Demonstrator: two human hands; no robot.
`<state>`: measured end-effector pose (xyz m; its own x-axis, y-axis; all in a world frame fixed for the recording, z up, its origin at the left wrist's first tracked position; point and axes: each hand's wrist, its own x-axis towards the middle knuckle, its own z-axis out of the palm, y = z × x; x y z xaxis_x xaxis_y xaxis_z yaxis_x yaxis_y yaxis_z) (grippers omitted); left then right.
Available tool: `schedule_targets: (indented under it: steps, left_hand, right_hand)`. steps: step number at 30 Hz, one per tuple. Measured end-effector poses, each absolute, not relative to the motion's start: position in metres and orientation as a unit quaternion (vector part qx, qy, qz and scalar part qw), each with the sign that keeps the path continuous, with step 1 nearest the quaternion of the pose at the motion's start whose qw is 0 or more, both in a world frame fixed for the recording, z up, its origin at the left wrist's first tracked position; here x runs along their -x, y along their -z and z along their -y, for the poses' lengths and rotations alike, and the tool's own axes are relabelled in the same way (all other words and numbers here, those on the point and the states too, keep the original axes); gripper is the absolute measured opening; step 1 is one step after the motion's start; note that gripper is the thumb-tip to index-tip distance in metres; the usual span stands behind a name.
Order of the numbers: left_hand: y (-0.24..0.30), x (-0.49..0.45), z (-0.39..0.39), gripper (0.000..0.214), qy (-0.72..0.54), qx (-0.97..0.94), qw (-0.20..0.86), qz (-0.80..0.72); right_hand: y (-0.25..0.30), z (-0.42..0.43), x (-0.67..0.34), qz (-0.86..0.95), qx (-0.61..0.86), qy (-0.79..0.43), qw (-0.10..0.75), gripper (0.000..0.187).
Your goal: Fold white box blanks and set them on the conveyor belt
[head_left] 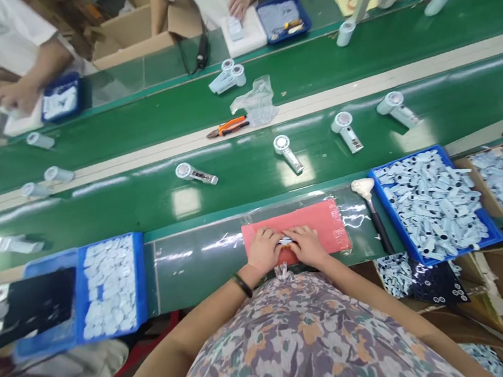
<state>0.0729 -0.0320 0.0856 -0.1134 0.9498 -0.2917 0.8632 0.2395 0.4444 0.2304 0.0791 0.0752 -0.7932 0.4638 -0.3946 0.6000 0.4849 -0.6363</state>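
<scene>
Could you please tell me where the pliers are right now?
In the head view, the pliers lie above and slightly left of centre, on the pale strip between the green belts, with clear plastic just to their right.

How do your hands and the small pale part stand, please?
Left hand, right hand: both closed on small pale part. Part over red mat, mostly covered by hands. Nothing visibly in the way; black-handled tool right of mat.

Room left of mat point(329, 225) — black-handled tool point(379, 225) (right) obstructive
</scene>
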Motion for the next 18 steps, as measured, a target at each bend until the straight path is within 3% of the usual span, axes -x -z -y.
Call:
schedule_targets:
  steps: [5,10,14,18]
  left_hand:
    - [-0.101,-0.024,0.008,0.024,-0.029,-0.693,0.233,-0.682]
    - [-0.119,0.083,-0.086,0.031,0.014,-0.702,0.140,-0.698]
    - [-0.134,0.136,-0.153,0.042,0.030,-0.671,0.084,-0.736]
    - [-0.129,0.155,-0.173,0.066,0.024,-0.668,0.081,-0.739]
  right_hand:
    - [-0.085,-0.100,-0.247,-0.856,-0.356,0.374,0.003,0.044]
    - [-0.098,-0.180,-0.320,-0.786,-0.558,0.256,-0.076,0.040]
    - [-0.103,-0.250,-0.347,-0.706,-0.681,0.176,-0.081,0.042]
    - [-0.099,-0.294,-0.323,-0.630,-0.763,0.139,-0.048,0.038]
